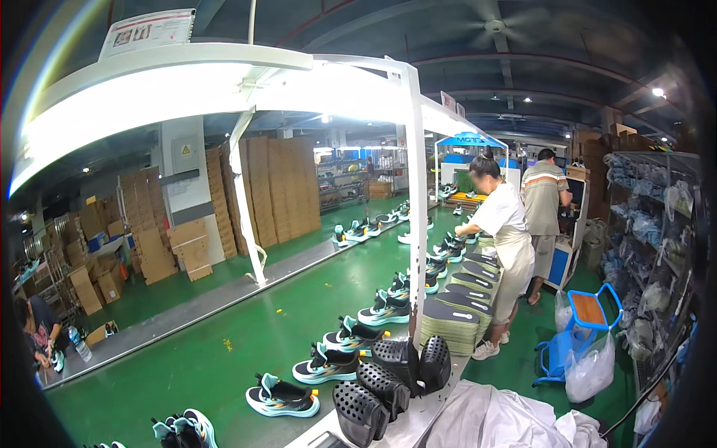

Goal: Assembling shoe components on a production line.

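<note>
Neither of my hands shows in the head view. Closest to me, several black perforated clogs (360,413) lean together at the foot of a white post (415,187). Black sneakers with pale blue soles and orange touches, such as this sneaker (282,396), stand in a line along the green conveyor belt (224,351). More sneakers (184,429) are cut off by the lower edge. Stacks of dark-topped, green-sided insoles (449,322) lie beside the line. A pale grey cloth (497,418) bunches at the lower right.
One person (500,216) bends over the shoes; another person (545,198) stands behind. At far left, someone's hands (52,351) are at a shoe near a water bottle (78,343). A blue chair (579,328) with plastic bags and a loaded rack (657,246) stand right. Cardboard stacks (280,190) line the back.
</note>
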Demonstrator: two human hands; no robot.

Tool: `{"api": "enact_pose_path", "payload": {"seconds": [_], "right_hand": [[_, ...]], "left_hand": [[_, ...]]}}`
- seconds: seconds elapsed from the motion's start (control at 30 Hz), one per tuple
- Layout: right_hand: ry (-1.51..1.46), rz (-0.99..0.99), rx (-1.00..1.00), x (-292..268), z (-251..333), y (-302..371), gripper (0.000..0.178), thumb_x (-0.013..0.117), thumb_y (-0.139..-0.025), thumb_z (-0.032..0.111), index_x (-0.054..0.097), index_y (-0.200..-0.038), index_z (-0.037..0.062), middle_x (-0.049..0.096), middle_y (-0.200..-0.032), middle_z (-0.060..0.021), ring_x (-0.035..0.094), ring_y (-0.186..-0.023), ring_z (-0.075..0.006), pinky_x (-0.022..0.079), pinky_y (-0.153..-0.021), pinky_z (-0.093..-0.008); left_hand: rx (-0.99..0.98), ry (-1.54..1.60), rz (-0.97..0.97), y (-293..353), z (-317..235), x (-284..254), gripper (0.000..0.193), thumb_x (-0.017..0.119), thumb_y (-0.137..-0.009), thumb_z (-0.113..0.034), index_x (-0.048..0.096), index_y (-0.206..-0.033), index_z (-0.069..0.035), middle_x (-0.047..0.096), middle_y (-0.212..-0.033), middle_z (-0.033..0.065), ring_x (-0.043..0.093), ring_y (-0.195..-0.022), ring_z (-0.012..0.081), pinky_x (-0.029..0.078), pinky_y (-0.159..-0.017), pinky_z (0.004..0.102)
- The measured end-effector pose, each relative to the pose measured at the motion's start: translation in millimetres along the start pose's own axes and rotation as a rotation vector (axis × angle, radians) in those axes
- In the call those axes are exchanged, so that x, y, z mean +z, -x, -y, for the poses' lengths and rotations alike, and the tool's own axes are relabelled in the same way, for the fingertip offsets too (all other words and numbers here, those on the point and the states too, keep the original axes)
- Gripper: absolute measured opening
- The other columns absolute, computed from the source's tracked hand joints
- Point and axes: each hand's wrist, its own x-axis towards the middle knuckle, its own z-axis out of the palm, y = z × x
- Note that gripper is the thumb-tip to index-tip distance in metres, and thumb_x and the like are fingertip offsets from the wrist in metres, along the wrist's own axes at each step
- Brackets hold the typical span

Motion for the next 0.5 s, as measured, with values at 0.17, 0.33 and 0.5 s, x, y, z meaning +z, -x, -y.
{"api": "enact_pose_path", "payload": {"seconds": [0.17,0.33,0.5], "right_hand": [[-0.036,0.005,0.05,-8,11,3,0.025,0.055,-0.088,0.02,0.062,-0.099,-0.0002,0.063,-0.089,-0.0234,0.061,-0.078,-0.0373,0.048,-0.069,-0.0427],[-0.06,-0.012,-0.016,-1,6,0,0.024,0.055,-0.087,0.022,0.063,-0.095,0.0008,0.062,-0.086,-0.023,0.059,-0.073,-0.0379,0.047,-0.067,-0.0424],[0.026,0.022,-0.024,3,-6,-1,0.024,0.055,-0.087,0.022,0.063,-0.093,0.0005,0.062,-0.086,-0.0229,0.059,-0.076,-0.0385,0.047,-0.068,-0.0437]], "left_hand": [[-0.975,0.787,0.244,-12,-22,-11,0.026,0.039,-0.097,-0.025,0.056,-0.089,-0.007,0.034,-0.065,-0.0061,0.03,-0.056,0.0041,0.025,-0.048,0.0203],[-0.895,0.766,0.217,4,-6,-6,0.027,0.037,-0.098,-0.025,0.056,-0.092,-0.007,0.038,-0.073,-0.0054,0.032,-0.061,0.0036,0.028,-0.053,0.0187],[-1.087,0.923,0.244,-7,-21,-14,0.024,0.039,-0.097,-0.022,0.057,-0.091,-0.006,0.039,-0.076,-0.0037,0.035,-0.063,0.0053,0.029,-0.054,0.0193]]}}
